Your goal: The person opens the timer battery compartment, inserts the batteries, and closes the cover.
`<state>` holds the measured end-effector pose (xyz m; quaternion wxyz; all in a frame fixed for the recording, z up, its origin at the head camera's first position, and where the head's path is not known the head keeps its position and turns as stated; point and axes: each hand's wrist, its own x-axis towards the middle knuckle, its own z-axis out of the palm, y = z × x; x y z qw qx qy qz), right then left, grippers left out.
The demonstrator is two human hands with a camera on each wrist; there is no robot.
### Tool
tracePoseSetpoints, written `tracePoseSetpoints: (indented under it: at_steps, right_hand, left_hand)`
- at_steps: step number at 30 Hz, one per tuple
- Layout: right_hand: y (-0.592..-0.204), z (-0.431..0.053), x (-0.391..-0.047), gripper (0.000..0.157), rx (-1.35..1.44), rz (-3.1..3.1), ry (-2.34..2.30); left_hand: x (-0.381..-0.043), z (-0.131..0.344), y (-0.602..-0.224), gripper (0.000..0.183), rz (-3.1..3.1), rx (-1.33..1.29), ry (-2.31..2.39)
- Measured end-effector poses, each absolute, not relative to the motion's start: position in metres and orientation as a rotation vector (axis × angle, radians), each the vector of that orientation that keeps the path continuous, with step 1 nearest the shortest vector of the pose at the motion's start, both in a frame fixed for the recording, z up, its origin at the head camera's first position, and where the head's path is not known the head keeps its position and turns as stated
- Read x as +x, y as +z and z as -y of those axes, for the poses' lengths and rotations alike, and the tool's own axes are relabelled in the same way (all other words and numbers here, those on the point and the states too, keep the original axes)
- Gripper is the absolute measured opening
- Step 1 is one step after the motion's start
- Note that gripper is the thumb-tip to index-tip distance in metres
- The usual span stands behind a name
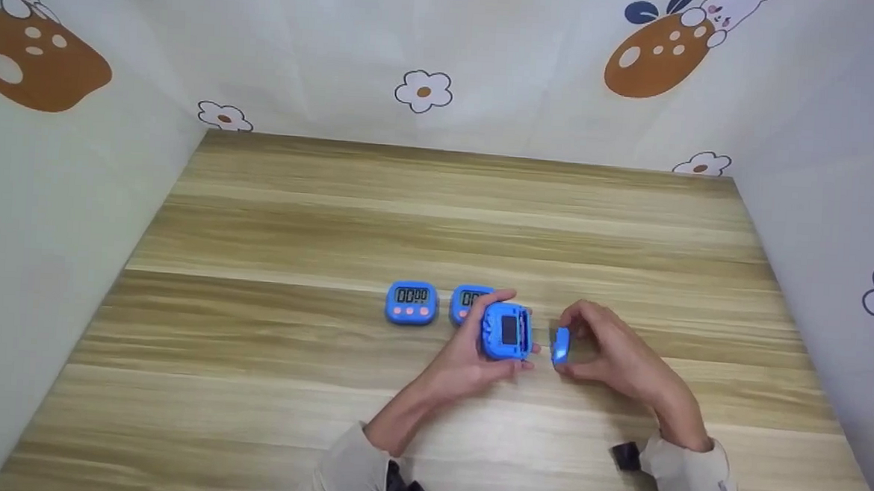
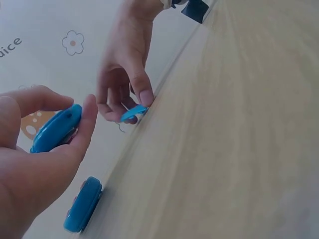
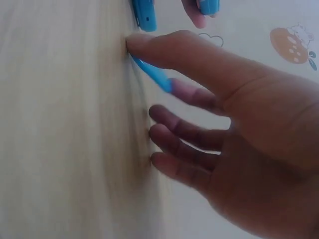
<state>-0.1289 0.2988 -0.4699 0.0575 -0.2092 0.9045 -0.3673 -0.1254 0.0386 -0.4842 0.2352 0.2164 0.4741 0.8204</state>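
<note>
In the head view my left hand (image 1: 464, 363) grips a blue digital timer (image 1: 507, 331) by its edges, back side up, with a narrow slot uncovered along its right side. Just to the right, my right hand (image 1: 615, 352) pinches a small blue cover (image 1: 561, 346) between thumb and finger, a short gap away from the timer. The right wrist view shows this cover (image 3: 154, 75) as a thin curved piece under the thumb, with the other fingers spread loosely below. A second timer (image 1: 470, 300) lies face up, partly hidden behind the left hand.
Another blue timer (image 1: 411, 302) with a display and pink buttons lies face up on the wooden table (image 1: 250, 378), left of the hands. Patterned cloth walls (image 1: 343, 46) rise along the table's back and sides. Dark blocks (image 1: 626, 456) sit at both sleeve cuffs.
</note>
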Motion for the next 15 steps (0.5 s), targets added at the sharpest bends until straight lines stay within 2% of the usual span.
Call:
tracePoseSetpoints:
  at_steps: [5,9,15]
  right_hand:
    - [-0.463,-0.293,-0.128,0.045,-0.676,-2.582,-1.458]
    - [-0.456,-0.284,-0.125,0.049,-0.641,-2.415,-1.785]
    - [-0.441,-0.261,-0.116,0.047,-0.619,-2.354,-1.825]
  left_hand:
    - [-0.125,-0.041,-0.485,0.074,-1.353,0.548,2.299]
    - [-0.125,-0.041,-0.485,0.065,-1.405,0.515,2.313]
    - [-0.123,-0.042,-0.482,0.057,-1.472,0.455,2.289]
